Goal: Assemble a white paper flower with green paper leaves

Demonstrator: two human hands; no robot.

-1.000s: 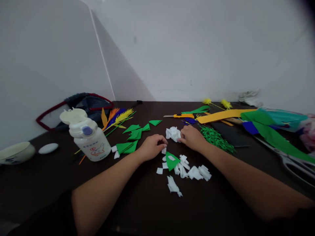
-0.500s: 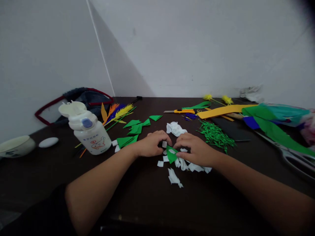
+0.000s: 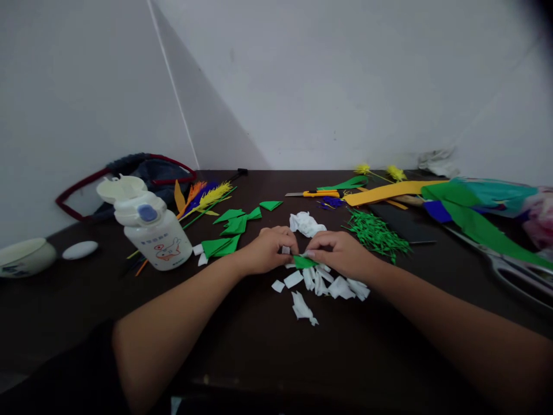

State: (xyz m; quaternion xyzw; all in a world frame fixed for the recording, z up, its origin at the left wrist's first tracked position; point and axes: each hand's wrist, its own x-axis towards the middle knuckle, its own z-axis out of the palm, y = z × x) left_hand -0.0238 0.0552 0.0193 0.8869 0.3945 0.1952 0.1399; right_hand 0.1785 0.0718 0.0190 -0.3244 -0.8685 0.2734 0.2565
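While curling left hand [image 3: 268,251] and right hand [image 3: 343,252] inward, pinching the green piece [image 3: 305,263] between thumbs and fingertips; holding it beside white scraps [image 3: 343,288]. Working near the crumpled white tissue [image 3: 307,224].

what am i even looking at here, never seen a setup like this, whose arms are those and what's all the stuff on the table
There's no machine: these are a person's bare hands, seen by one camera worn on the head, looking forward and down. The right hand pinches a small green piece; the left hand is close against its other side, though whether it grips is hard to tell. White scraps lie around them on the dark table. Farther back is a yellow cutter, blade out. A white bottle with its lid open stands to the left; green shreds and scissors lie to the right.
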